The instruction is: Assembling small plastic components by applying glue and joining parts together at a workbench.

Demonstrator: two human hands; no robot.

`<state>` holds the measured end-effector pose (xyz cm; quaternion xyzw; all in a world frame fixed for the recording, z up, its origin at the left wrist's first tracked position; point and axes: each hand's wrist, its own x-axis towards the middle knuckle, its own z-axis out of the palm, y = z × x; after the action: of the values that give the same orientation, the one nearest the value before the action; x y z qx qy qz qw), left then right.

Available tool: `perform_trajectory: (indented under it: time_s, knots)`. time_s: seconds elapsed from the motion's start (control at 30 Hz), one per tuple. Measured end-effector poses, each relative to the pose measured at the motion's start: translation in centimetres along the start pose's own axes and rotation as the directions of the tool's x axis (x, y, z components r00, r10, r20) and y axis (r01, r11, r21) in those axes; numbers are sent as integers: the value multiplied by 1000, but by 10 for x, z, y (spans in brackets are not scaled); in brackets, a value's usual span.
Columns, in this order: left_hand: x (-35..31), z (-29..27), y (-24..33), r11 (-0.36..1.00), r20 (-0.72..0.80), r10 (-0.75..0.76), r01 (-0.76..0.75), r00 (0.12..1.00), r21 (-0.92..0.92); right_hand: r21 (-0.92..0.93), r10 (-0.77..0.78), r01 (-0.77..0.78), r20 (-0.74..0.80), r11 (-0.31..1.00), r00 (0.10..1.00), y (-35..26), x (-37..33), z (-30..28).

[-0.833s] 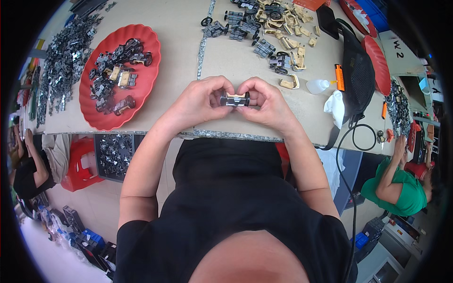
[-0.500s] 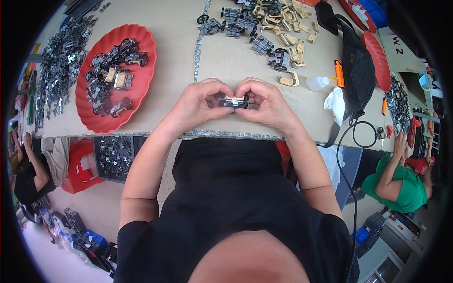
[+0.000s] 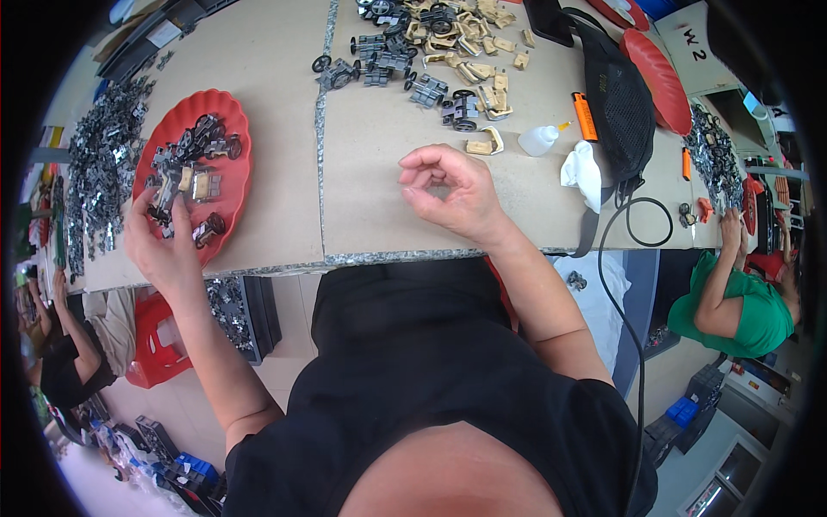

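My left hand (image 3: pixel 164 250) reaches over the near left side of a scalloped red plate (image 3: pixel 240 164). Its thumb and fingers are around a small toy car chassis (image 3: pixel 164 203), partly hidden by the fingers. Several dark wheeled chassis (image 3: pixel 203 133) lie on the plate, and one carries a tan part (image 3: pixel 205 185). Above the table's front edge, my right hand (image 3: pixel 457 194) is loosely curled, thumb and fingertips apart, with nothing between them. Nearest to it are a loose tan frame (image 3: pixel 485 142) and a grey chassis with black wheels (image 3: pixel 461 109).
Tan parts (image 3: pixel 465 43) and grey chassis (image 3: pixel 426 90) are heaped at the back. To the right are a white squeeze bottle (image 3: pixel 538 140), an orange lighter-like object (image 3: pixel 585 116), white tissue (image 3: pixel 582 175) and a black bag (image 3: pixel 616 103). Small metallic parts (image 3: pixel 99 164) cover the far left.
My hands have separated. The left moved from the middle to the red plate with the toy car chassis; the right let go and stayed near the middle. The view has shifted slightly.
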<state>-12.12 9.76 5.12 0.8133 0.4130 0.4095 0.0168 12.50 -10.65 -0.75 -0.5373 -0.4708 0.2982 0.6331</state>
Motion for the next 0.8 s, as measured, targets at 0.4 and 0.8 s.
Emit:
perform_trajectory:
  time_s: [0.4,0.8]
  knots:
    - [-45,116,178,705,275,584,-309,764,-639,8,-281,388,-674,922,683,-19,-20,-45]
    - [-47,141,191,743,420,668,-535,614,-401,-477,-69,-227,-527,849,847,7,-34,-100]
